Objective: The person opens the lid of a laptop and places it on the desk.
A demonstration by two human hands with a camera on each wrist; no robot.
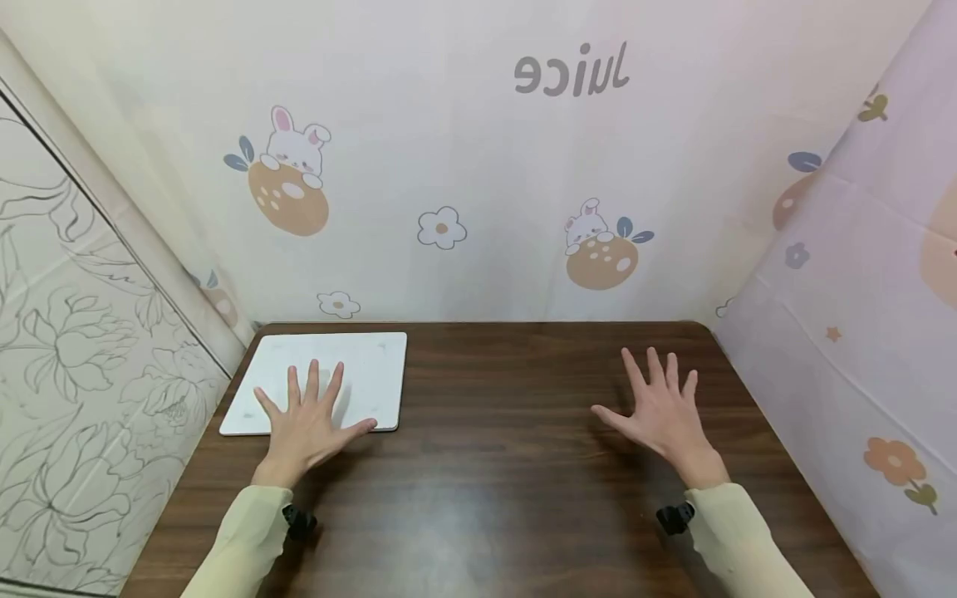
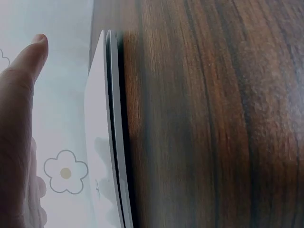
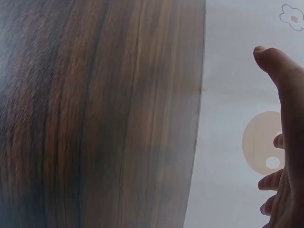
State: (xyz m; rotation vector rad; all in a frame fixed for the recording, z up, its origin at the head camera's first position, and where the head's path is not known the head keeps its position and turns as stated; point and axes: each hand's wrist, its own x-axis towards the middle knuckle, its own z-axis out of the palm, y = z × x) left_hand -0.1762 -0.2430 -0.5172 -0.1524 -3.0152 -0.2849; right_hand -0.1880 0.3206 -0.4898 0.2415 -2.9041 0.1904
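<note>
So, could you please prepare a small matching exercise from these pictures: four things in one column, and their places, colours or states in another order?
1. left hand
2. flat white object
3. table
4. right hand

A. dark brown, with wood grain
B. spread, towards the table's right side
C. spread, overlapping the flat white object in the head view
D. lying near the table's back left corner

Pairs: 1-C, 2-D, 3-A, 4-B

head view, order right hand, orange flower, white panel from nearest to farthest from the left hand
1. White panel, partly covered by the left hand
2. Right hand, right side of the table
3. Orange flower, past the right edge
</note>
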